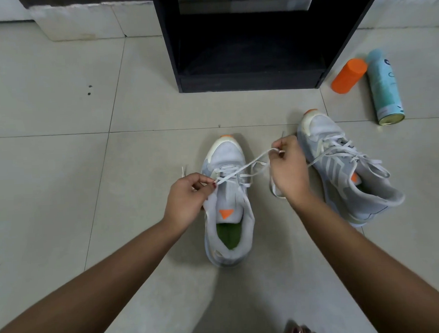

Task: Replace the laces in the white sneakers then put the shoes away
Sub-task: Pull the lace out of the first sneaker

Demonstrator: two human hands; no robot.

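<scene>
A white sneaker (228, 211) with an orange toe tip and a green insole stands on the tiled floor in front of me, toe pointing away. Its white lace (241, 168) is threaded through the lower eyelets and crosses above the tongue. My left hand (187, 201) pinches one lace end at the sneaker's left side. My right hand (288, 167) pinches the other end, pulled up and to the right. A second white sneaker (340, 170) lies to the right, fully laced with loose ends, partly behind my right hand.
A black open cabinet (252, 80) stands on the floor straight ahead, its lower shelf bare. To its right lie an orange bottle (348, 76) and a teal spray can (384, 89). My toes (301, 332) show at the bottom edge.
</scene>
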